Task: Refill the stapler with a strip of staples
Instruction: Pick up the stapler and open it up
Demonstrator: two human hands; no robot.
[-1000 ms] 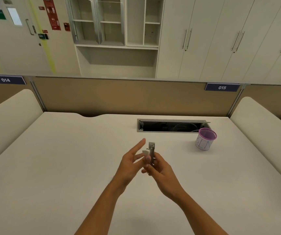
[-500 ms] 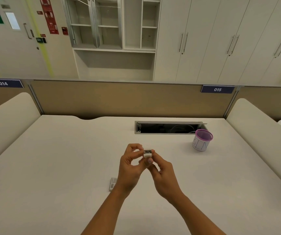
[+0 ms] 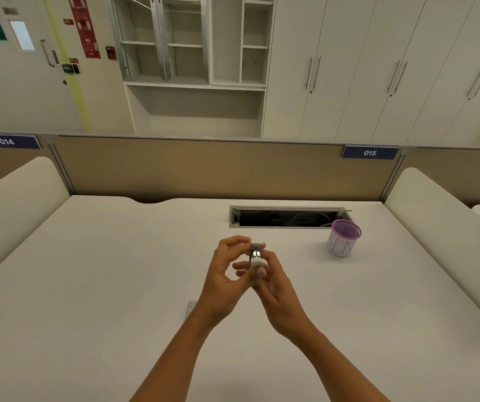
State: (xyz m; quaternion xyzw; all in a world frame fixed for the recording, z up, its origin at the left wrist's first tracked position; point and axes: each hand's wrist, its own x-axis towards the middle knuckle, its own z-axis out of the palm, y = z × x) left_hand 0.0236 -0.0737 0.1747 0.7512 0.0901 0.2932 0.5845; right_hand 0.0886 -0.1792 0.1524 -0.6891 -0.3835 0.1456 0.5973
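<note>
Two hands meet above the middle of the white counter (image 3: 94, 285), and between them we see the small stapler (image 3: 255, 254), held in the air with its metal end turned toward us. Our left hand (image 3: 223, 281) pinches the stapler's far upper edge between thumb and forefinger, its grip closed on the stapler; our right hand (image 3: 276, 291) cups it from below and the right, thumb pressed under the white base, grip likewise closed on it. We cannot tell whether the stapler is open. A small pale box (image 3: 191, 308) lies on the counter just behind the left wrist, its print too small to read. Well to the right stands a purple mesh cup (image 3: 343, 238) wrapped in a paper with hand-drawn letters we cannot make out. On the divider, blue plates read "014" (image 3: 7, 141) and "015" (image 3: 370, 152).
</note>
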